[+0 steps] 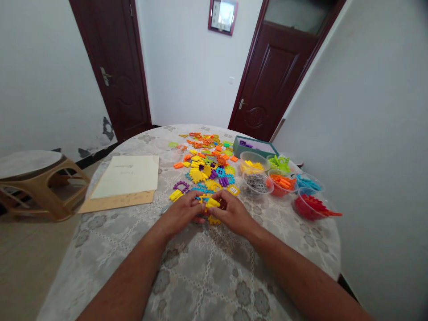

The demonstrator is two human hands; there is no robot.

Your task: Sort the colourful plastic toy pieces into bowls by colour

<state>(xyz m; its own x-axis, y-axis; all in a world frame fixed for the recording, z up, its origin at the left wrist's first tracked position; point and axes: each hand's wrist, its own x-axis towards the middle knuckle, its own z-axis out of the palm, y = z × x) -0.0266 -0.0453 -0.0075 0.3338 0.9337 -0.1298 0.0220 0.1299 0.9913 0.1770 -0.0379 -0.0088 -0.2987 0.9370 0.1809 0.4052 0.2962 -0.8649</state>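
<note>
My left hand (182,211) and my right hand (230,213) meet over the round table (200,276), fingers pinched together on a small cluster of plastic building pieces (211,204), mostly yellow with some blue. Both hands grip this cluster just above the tablecloth. Right behind the hands lies a spread of loose coloured pieces (209,167): yellow, orange, purple, blue and green. A yellow piece (175,195) and a purple ring-shaped piece (181,185) lie just beyond my left hand.
Several clear bowls of sorted pieces stand at the right: yellow (253,164), grey (257,183), orange (281,183), red (310,206), blue (307,182), green (279,162). A teal box (254,146) sits behind them. Paper sheets (129,176) lie left. A wooden stool (36,183) stands left of the table.
</note>
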